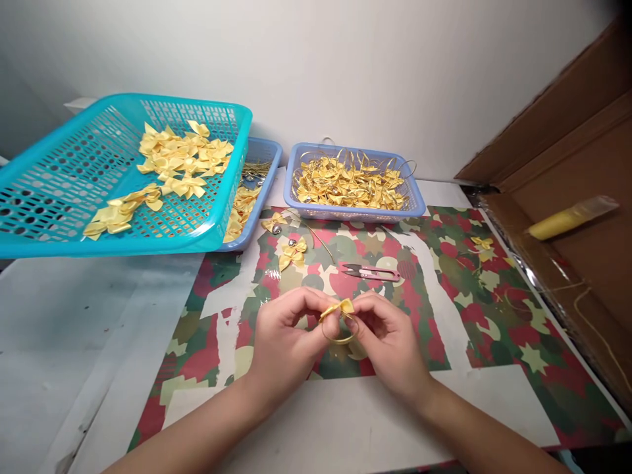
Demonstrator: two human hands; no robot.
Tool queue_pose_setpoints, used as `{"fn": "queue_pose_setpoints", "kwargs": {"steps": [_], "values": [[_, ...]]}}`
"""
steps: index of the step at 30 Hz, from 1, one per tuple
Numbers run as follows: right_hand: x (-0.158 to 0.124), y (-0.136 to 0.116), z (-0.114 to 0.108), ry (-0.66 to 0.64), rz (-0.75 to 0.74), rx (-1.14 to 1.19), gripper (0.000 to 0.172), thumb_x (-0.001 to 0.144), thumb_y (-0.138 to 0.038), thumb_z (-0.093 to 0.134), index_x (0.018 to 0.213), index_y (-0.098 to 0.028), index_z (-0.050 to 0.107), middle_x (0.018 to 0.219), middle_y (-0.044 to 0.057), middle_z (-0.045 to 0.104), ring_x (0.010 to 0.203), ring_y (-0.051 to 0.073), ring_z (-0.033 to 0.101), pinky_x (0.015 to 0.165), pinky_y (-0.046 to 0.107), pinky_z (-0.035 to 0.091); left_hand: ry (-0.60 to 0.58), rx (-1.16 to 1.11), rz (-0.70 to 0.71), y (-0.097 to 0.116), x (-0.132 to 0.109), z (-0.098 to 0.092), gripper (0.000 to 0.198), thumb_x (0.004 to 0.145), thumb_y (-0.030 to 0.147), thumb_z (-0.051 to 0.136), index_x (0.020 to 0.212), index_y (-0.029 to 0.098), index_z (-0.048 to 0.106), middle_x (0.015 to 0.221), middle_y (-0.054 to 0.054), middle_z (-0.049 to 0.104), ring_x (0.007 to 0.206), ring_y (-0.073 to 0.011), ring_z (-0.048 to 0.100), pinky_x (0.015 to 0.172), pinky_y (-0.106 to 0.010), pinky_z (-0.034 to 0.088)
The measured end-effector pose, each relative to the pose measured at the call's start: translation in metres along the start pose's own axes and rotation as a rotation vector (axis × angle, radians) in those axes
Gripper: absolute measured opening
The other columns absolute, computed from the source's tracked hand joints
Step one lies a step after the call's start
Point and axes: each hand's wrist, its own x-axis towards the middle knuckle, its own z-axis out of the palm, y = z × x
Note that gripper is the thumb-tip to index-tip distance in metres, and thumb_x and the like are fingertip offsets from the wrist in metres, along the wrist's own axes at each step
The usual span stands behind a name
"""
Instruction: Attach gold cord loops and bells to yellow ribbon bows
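My left hand (284, 339) and my right hand (388, 339) meet over the table, both pinching a small yellow ribbon bow (340, 308). A thin gold cord loop (338, 337) hangs below the bow between my fingers. Pink thread snips (372, 272) lie just beyond my hands on the camouflage-patterned paper (474, 309). Two more bows with small silver bells (292, 250) lie farther back on the paper.
A tilted teal basket (59, 197) at the left holds several plain yellow bows. A blue tray (415, 197) at the back holds several finished bows with gold loops. Another blue tray (269, 168) sits between them. A cardboard box (567, 197) with a yellow tube (567, 220) stands right.
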Motion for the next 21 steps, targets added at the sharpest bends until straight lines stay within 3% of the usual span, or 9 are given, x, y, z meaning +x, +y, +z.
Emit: {"fn": "queue_pose_setpoints", "kwargs": {"steps": [4, 9, 13, 16, 21], "values": [[-0.001, -0.002, 0.0, 0.016, -0.078, -0.041, 0.008, 0.086, -0.023, 0.061, 0.08, -0.021, 0.065, 0.077, 0.002, 0.06, 0.071, 0.015, 0.057, 0.057, 0.025, 0.049, -0.028, 0.094, 0.118, -0.001, 0.0, -0.001, 0.012, 0.077, 0.019, 0.071, 0.068, 0.021, 0.063, 0.075, -0.003, 0.072, 0.071, -0.0171, 0.066, 0.066, -0.027, 0.053], [-0.001, -0.008, -0.002, 0.068, -0.155, -0.12, 0.007, 0.083, -0.016, 0.061, 0.082, -0.021, 0.065, 0.079, 0.002, 0.061, 0.072, 0.015, 0.059, 0.059, 0.027, 0.049, -0.014, 0.118, 0.104, -0.001, 0.002, -0.002, 0.012, 0.078, 0.021, 0.07, 0.067, 0.021, 0.063, 0.074, -0.003, 0.072, 0.07, -0.0173, 0.066, 0.065, -0.027, 0.052], [-0.004, -0.012, -0.003, 0.134, -0.443, -0.289, 0.013, 0.078, -0.009, 0.062, 0.083, -0.021, 0.064, 0.075, 0.002, 0.057, 0.07, 0.015, 0.055, 0.059, 0.029, 0.046, 0.059, 0.199, 0.139, 0.0, 0.004, -0.003, 0.012, 0.075, 0.019, 0.072, 0.065, 0.021, 0.064, 0.07, -0.001, 0.071, 0.065, -0.0162, 0.064, 0.06, -0.025, 0.048], [-0.007, -0.012, -0.001, 0.129, -0.624, -0.416, 0.023, 0.078, -0.008, 0.062, 0.097, -0.021, 0.066, 0.075, 0.002, 0.06, 0.069, 0.016, 0.054, 0.061, 0.032, 0.045, 0.066, 0.237, 0.218, 0.001, 0.004, -0.003, 0.01, 0.073, 0.016, 0.073, 0.067, 0.022, 0.066, 0.072, -0.002, 0.072, 0.069, -0.0172, 0.065, 0.063, -0.027, 0.049], [-0.006, -0.01, 0.001, 0.236, -0.618, -0.503, 0.032, 0.083, -0.007, 0.058, 0.11, -0.023, 0.065, 0.071, 0.001, 0.059, 0.066, 0.016, 0.054, 0.06, 0.032, 0.042, 0.076, 0.251, 0.332, 0.002, 0.005, -0.001, 0.013, 0.072, 0.011, 0.07, 0.067, 0.023, 0.067, 0.075, -0.003, 0.074, 0.078, -0.0206, 0.068, 0.074, -0.032, 0.053]]}}
